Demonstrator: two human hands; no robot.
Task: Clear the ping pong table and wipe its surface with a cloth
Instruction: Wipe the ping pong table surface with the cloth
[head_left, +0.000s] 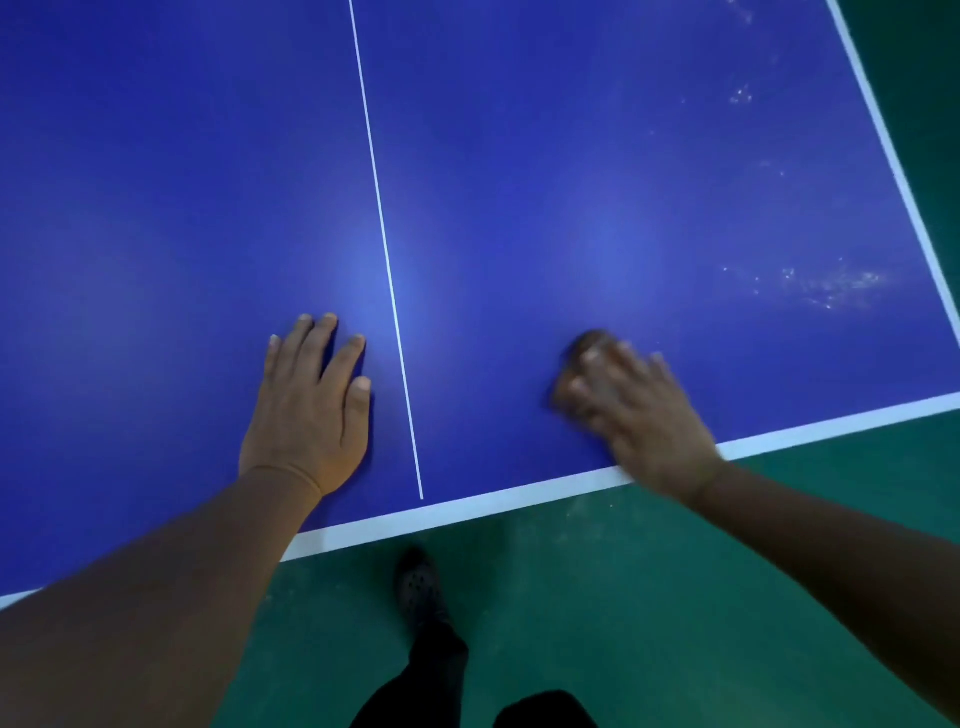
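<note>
Where the head camera looks down, a blue ping pong table surface (571, 182) with white edge bands fills most of the view, a thin white centre line (387, 260) running away from the near edge. The left hand (306, 410) lies flat on the surface just left of that line, palm down, fingers straight and slightly spread, its grip holding nothing. The right hand (639, 415) is blurred and sits close to the near white band, its fingers spread over a small brownish crumpled cloth (584, 353) that it presses against the surface; the cloth shows only at the fingertips and beyond them. How far the fingers curl into the cloth I cannot tell through the blur. Pale dusty specks (831, 286) mark the blue towards the right edge, well apart from the cloth, with fainter ones further up. Below the table a green floor (649, 597) shows, with a dark perforated clog (418, 587) and dark trouser legs.
</note>
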